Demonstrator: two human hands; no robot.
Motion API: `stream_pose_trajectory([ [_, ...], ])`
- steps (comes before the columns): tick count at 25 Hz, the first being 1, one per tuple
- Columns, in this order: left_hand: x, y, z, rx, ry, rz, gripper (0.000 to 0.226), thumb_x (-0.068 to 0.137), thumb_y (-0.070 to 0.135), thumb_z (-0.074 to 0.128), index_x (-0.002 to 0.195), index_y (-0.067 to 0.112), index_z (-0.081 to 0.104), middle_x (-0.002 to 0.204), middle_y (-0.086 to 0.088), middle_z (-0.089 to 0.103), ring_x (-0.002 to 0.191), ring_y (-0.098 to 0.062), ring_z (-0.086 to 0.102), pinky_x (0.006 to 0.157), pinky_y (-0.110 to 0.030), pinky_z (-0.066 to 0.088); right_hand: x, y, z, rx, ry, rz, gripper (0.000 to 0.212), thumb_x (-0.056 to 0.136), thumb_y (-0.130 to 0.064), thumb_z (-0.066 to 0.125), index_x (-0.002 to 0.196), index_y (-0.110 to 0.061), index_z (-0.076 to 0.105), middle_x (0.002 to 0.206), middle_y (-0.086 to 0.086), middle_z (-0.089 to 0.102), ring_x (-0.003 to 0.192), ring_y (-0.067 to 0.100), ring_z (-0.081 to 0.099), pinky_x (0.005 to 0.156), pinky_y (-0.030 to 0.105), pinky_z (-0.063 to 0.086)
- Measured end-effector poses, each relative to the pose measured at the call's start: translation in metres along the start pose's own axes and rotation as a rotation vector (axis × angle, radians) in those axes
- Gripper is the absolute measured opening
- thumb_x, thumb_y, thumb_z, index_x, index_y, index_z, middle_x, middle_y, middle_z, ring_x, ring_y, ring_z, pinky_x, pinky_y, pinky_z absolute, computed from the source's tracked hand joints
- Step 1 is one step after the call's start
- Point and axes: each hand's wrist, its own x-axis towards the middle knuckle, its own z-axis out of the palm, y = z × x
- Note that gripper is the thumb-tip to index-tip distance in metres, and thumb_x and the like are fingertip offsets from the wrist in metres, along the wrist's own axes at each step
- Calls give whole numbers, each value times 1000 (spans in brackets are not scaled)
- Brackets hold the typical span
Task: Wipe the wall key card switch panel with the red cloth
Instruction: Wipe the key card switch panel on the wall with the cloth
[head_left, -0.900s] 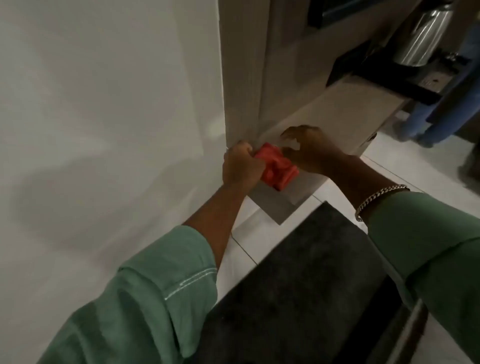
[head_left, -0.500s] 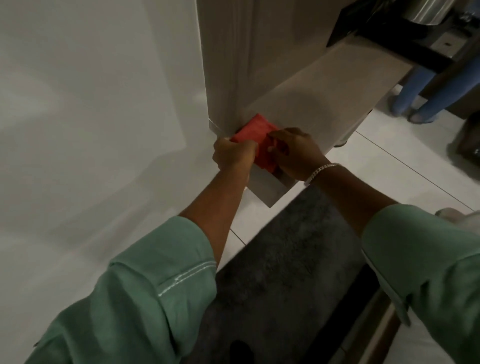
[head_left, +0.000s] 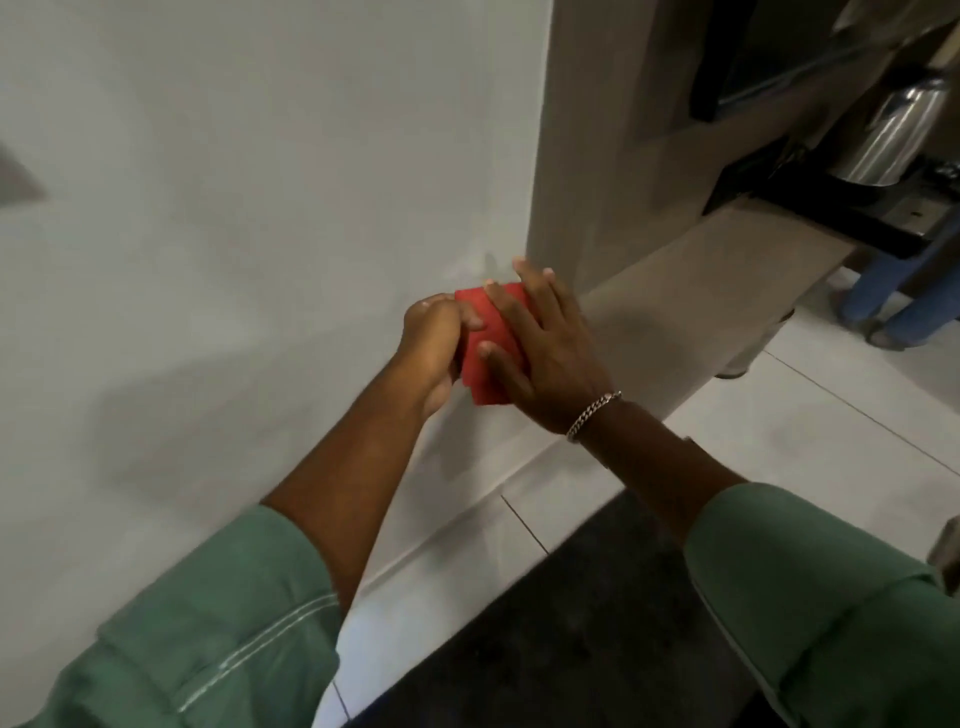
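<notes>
The folded red cloth is held between both hands in front of the white wall, near its corner with a wood-look cabinet. My left hand grips the cloth's left edge with curled fingers. Lying flat over the cloth's right side is my right hand, fingers spread, thumb under the lower part. A grey shape at the far left edge of the wall may be part of a panel; too little of it shows to tell.
A wood-look cabinet with a low shelf stands right of the wall. A steel kettle sits on a black tray at the upper right. Another person's blue legs stand beyond. A dark mat lies on the tiled floor.
Both hands lifted the red cloth off the low shelf and brought it left, in front of the white wall. My right hand now lies flat over it. The view swung left and up.
</notes>
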Motion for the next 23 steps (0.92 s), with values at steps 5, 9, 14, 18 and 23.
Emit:
stream_pose_trajectory([
  [5, -99, 85, -107, -44, -98, 72, 37, 76, 21, 46, 101, 6, 70, 98, -15, 69, 89, -30, 66, 70, -37, 58, 28, -152, -25, 181, 261, -168, 79, 83, -59, 64, 146, -14, 46, 158, 30, 27, 147, 37, 21, 122, 59, 26],
  [9, -183, 139, -185, -12, -50, 232, 25, 83, 14, 43, 81, 12, 68, 80, -7, 68, 77, -23, 64, 64, -31, 57, 46, -261, -37, 291, 311, -262, 72, 79, -42, 73, 143, -19, 51, 158, 25, 29, 143, 46, 30, 115, 59, 37],
  [14, -278, 189, -259, -1, 152, 541, 24, 88, 3, 47, 108, 10, 58, 80, -6, 60, 70, -17, 54, 61, -28, 49, 76, -378, -52, 386, 511, -447, 69, 76, -33, 74, 140, -21, 51, 154, 27, 34, 138, 47, 40, 111, 57, 42],
  [18, -336, 217, -311, -71, 338, 777, 28, 86, -6, 50, 107, 10, 58, 92, -13, 65, 76, -21, 63, 65, -30, 55, 95, -460, -57, 465, 627, -516, 72, 76, -33, 75, 141, -26, 44, 152, 29, 35, 139, 43, 40, 112, 54, 41],
  [23, -366, 217, -405, 443, 959, 1425, 39, 75, -1, 40, 103, 6, 67, 104, -7, 71, 93, -25, 69, 88, -40, 56, 117, -507, -41, 397, 630, -448, 66, 84, -38, 72, 144, -19, 50, 158, 30, 28, 143, 50, 29, 118, 59, 32],
])
